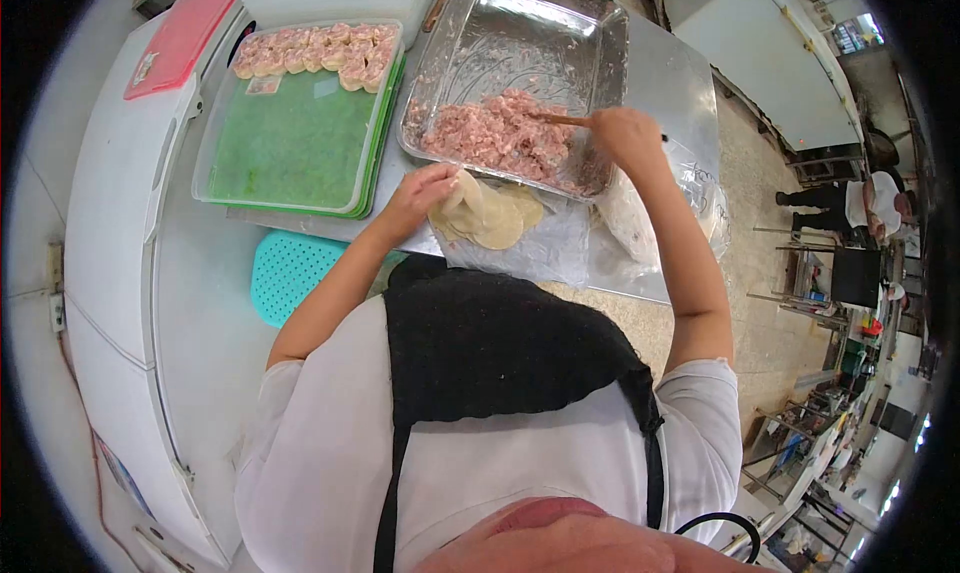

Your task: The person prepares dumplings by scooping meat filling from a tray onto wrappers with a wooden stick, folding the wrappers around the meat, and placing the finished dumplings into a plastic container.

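Note:
My right hand is closed round a thin wooden stick, whose far end is in pink minced meat. The meat lies at the near end of a deep metal pan. My left hand is closed on a pale dough wrapper, just outside the pan's near rim. Beside and under it, several round dough wrappers lie on a clear plastic sheet. At the left, filled dumplings stand in rows along the far side of a green-bottomed plastic tray.
A plastic-wrapped white bundle lies at the metal table's near right. A turquoise perforated basket sits below the left edge. A white freezer with a pink lid stands at the left. Another person is far right.

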A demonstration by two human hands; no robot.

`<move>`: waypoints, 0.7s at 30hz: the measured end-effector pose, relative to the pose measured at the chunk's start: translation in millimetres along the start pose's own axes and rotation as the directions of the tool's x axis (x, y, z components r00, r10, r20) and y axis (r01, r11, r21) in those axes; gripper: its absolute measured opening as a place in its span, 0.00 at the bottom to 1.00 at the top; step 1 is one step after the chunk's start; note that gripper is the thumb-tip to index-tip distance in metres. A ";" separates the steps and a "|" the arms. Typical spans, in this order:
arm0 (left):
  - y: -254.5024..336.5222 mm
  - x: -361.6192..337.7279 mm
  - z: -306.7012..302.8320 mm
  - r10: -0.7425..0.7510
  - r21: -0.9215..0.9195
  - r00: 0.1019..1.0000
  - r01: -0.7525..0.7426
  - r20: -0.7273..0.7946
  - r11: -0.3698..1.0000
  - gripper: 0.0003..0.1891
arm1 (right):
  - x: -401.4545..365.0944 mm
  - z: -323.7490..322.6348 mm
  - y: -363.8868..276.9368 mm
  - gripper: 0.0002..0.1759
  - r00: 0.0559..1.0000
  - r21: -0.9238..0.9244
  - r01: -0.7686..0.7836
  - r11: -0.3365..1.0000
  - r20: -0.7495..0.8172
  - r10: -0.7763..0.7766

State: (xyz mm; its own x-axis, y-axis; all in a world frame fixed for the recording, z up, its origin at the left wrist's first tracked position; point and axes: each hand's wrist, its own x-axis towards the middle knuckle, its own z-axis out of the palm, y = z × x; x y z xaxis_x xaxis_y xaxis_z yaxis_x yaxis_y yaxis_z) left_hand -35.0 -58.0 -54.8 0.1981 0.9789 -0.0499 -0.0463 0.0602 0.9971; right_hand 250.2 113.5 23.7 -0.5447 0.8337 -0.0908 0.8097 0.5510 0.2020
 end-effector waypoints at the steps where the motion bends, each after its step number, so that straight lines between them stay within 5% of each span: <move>1: -3.3 -3.5 -1.3 -0.090 -0.236 0.995 0.095 0.031 0.967 0.12 | -5.6 -22.8 -7.5 0.09 0.999 -0.072 -0.012 0.997 -0.032 0.009; 2: -3.6 -6.1 -3.1 -0.089 -0.239 0.996 0.092 0.026 0.967 0.12 | -8.3 -36.1 -16.4 0.09 0.998 -0.141 -0.023 0.990 -0.063 0.015; 3: -3.6 -8.3 -4.3 0.040 0.131 0.999 -0.044 0.032 0.990 0.12 | -7.0 -40.3 -25.9 0.09 0.998 -0.143 -0.018 0.990 -0.063 0.009; 4: -3.4 -9.3 -5.5 0.155 0.481 0.984 -0.178 0.087 0.859 0.12 | -4.8 -43.8 -36.3 0.09 0.985 -0.097 0.079 0.992 -0.148 -0.093; 5: -7.0 -6.6 -7.7 0.157 0.481 0.984 -0.179 0.086 0.858 0.12 | -1.9 -46.4 -45.6 0.09 0.954 -0.060 0.176 0.983 -0.237 -0.185; 7: -17.8 4.0 -12.8 0.364 0.678 0.898 -0.428 0.247 0.598 0.12 | 10.5 -14.7 -63.5 0.12 0.942 -0.033 0.210 0.977 -0.261 -0.211; 11: -13.3 11.3 -12.2 0.466 0.699 0.855 -0.476 0.226 0.534 0.11 | 2.2 44.6 -88.9 0.16 0.956 0.146 0.225 0.963 -0.224 -0.190; 17: -7.0 7.2 -5.7 0.452 0.707 0.875 -0.430 0.173 0.561 0.11 | -24.8 25.2 -104.2 0.16 0.961 0.361 0.244 0.900 -0.212 -0.175; 21: 14.8 7.1 -7.7 0.181 0.581 0.982 -0.177 0.053 0.794 0.13 | -28.3 27.1 -93.0 0.22 0.987 0.679 0.160 0.717 -0.132 -0.095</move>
State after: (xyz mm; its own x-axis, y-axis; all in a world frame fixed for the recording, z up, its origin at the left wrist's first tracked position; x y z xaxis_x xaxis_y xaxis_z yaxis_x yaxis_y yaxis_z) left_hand -41.9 -48.6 -40.8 0.2383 0.9619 0.1341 0.4972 -0.2395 0.8339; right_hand 196.2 39.7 -19.0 -0.6430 0.7656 0.0203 0.6415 0.5528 -0.5319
